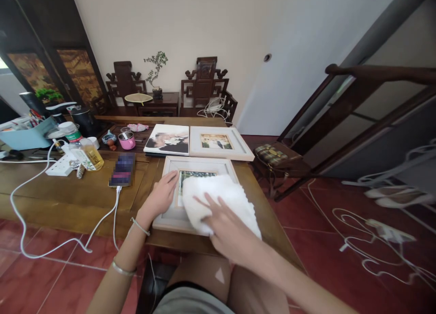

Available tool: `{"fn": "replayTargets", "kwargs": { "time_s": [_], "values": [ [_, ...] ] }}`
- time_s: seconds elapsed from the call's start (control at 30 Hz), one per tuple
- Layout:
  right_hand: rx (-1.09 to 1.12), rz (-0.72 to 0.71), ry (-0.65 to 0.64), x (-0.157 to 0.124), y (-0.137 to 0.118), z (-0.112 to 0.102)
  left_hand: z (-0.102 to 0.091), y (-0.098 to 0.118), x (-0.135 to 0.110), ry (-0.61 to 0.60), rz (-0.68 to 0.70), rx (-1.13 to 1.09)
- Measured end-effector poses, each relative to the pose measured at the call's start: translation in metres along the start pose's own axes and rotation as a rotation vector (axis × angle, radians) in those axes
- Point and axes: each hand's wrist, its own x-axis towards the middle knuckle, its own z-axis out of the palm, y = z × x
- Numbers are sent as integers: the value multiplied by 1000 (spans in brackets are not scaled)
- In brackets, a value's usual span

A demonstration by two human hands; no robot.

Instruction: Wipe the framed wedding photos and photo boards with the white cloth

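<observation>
A pale wooden picture frame [200,163] lies flat near the front edge of the table, with a small photo showing partly inside it. My left hand [162,195] rests across its left border, fingers stretched towards the photo. Over the right part of the frame is a white cloth [235,193], which hides much of the photo and the right border. My right hand [223,221] presses on this cloth from above, fingers partly spread and somewhat blurred; the cloth's lower edge is bunched near the thumb.
Behind lie a second framed photo [243,146] and a photo panel [166,139]. Leftward on the wooden table [91,205] are a charging phone [122,169], a pink cup [126,141], a power strip [61,166] and an oil-coloured bottle [91,156]. A chair [289,161] stands right.
</observation>
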Motion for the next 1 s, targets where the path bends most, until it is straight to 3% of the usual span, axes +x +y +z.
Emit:
{"fn": "replayTargets", "kwargs": {
  "time_s": [0.17,0.3,0.43,0.57,0.63,0.7,0.87,0.93,1.0],
  "values": [
    [-211,124,219,61,66,-4,-2,-2,0,-23,8,-6],
    [-305,106,241,84,91,-8,-2,-2,-1,-28,-9,6],
    [-291,64,101,61,60,-5,-1,0,-1,-11,-17,4],
    [-177,-25,-72,7,13,-11,-1,2,-1,-11,-36,6],
    [-90,-86,-108,-16,4,-19,-2,4,-1,-23,-48,14],
    [-42,-110,-18,-31,9,-28,-3,5,-1,-40,-57,21],
    [-221,0,469,-23,54,-49,-6,7,0,-63,-72,32],
    [-349,11,520,-12,71,-49,-6,7,0,-72,-73,31],
    [-440,20,453,-3,81,-41,-6,6,0,-71,-70,32]
  ]
}}
